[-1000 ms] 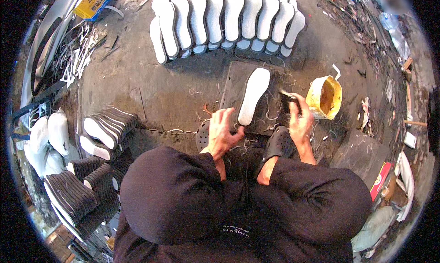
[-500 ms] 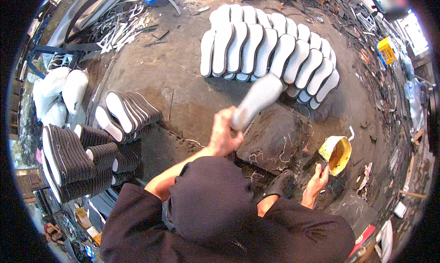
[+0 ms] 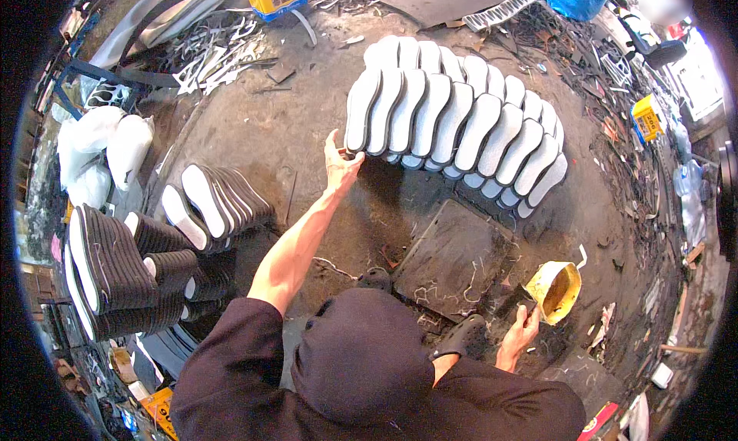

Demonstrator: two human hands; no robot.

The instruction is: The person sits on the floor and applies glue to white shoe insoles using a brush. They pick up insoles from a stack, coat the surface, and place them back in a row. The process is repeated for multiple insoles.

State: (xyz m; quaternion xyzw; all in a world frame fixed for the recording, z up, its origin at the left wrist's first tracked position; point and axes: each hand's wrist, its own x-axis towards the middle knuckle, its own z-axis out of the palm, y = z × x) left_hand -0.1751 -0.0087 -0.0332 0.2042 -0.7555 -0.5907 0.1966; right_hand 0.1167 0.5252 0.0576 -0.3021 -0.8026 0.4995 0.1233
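At the near left end of a fanned row of white-faced shoe soles [image 3: 421, 112] with dark edges, my left hand [image 3: 340, 168] has its fingers spread. Its thumb is against the lower end of the leftmost sole [image 3: 362, 110]. My right hand [image 3: 520, 333] is closed beside a yellow pot [image 3: 547, 291] stained brown inside. A dark piece shows at its fingertips, but what it grips is too small to make out.
A dark block [image 3: 453, 260] lies between my feet and the soles. Stacks of dark soles [image 3: 115, 272] stand at left, near white bags [image 3: 127, 149]. White offcut strips [image 3: 223, 56] lie behind. A yellow box [image 3: 648, 118] stands far right.
My left hand has moved left and away from me to the row's end. The sole it carried is no longer in the air. My right hand stays beside the pot. The view has shifted.
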